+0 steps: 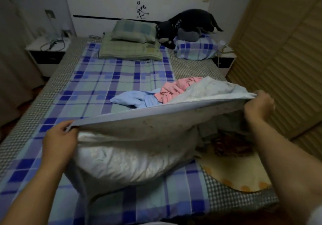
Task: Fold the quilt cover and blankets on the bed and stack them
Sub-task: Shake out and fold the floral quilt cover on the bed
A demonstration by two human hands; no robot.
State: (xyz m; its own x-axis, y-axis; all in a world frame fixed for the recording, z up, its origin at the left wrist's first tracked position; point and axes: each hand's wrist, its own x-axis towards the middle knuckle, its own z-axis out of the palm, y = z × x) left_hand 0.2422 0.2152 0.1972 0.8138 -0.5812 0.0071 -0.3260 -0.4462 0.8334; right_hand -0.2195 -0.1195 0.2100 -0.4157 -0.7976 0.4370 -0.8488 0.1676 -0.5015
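Left hand [60, 140] pinching one corner of the quilt cover [139, 137], fingers curled over its top edge; right hand [257, 106] gripping the opposite corner, fist closed on the fabric. Edge pulled taut between them, lifted off the bed [22, 125]; the rest of the cover sags in a bulge onto the blue plaid sheet [108, 81]. Behind the taut edge: light blue blanket [135, 99] crumpled mid-bed, pink blanket [176, 88] bunched just right of it, touching it and the cover's far fold. Under my right forearm a yellowish blanket [231, 172] with orange dots at the bed's right edge, dark patterned patch on it, partly hidden by the cover. Open sheet on the left half and up to the green pillows [132, 40], which are stacked two high at the head. Right of them, a plaid pillow [196, 48] with a black plush toy [188, 24] on top. Headboard [122, 3] has a black flower decal, no readable text. Nightstand [47, 54] at the left with cables on it; slatted wardrobe doors [278, 59] close along the bed's right side.
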